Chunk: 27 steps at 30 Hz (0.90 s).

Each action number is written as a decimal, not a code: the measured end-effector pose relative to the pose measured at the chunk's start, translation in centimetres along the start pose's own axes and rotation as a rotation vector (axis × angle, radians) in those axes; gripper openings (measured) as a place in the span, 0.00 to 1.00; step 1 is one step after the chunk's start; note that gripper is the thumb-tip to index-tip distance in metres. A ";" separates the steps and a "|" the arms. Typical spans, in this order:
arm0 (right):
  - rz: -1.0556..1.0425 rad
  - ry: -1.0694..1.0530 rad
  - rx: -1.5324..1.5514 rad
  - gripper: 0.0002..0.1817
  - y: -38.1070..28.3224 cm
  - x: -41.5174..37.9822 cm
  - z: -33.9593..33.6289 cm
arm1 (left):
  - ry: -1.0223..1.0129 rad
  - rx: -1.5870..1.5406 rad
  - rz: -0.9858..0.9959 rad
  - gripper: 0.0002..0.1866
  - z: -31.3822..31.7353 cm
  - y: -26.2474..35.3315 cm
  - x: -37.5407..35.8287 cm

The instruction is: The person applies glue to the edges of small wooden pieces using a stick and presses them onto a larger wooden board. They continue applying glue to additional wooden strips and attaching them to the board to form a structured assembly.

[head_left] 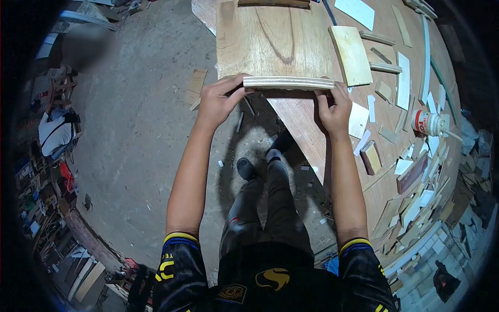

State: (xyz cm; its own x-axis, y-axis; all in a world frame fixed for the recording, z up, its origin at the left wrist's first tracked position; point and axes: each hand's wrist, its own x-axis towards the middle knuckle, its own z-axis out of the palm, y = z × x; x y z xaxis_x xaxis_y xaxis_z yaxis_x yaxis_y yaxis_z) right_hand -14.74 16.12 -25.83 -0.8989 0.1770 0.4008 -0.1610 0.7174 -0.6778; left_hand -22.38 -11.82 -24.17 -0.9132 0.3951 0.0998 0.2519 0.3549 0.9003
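A plywood panel (275, 41) with a pale, grained face stretches away in front of me, its thick layered near edge (288, 82) turned toward my body. My left hand (221, 100) is closed on the left end of that edge, thumb below and fingers on top. At the right end, my right hand (335, 106) grips in the same way, thumb underneath. A dark wooden strip (274, 2) lies across the panel's far end. Part of the panel overlaps the worktable in this view.
The wooden worktable (296, 117) carries many offcuts, among them a pale block (350, 54) beside my right hand. A white glue jar (429, 123) with a red label stands farther right. Scraps litter the concrete floor (140, 104). A seated person (56, 132) is at far left.
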 end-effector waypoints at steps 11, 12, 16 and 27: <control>0.050 -0.032 0.011 0.13 -0.3 -0.1 -0.1 | -0.024 -0.027 0.020 0.15 -0.2 -0.7 0.0; 0.050 -0.033 0.010 0.13 -0.2 0.0 -0.1 | -0.031 -0.008 0.042 0.14 -0.2 -0.8 0.0; 0.019 -0.025 -0.019 0.14 -0.1 0.0 0.0 | -0.034 0.016 0.064 0.14 -0.3 -0.9 0.0; 0.009 -0.031 -0.026 0.14 0.0 -0.3 0.0 | -0.033 -0.005 0.063 0.15 -0.5 -0.8 0.0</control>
State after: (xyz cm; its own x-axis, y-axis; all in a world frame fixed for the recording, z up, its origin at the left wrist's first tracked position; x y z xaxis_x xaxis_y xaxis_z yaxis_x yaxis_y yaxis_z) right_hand -14.52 16.04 -25.95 -0.9126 0.1623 0.3752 -0.1430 0.7330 -0.6650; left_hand -22.70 -12.51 -24.70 -0.8844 0.4444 0.1425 0.3072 0.3245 0.8946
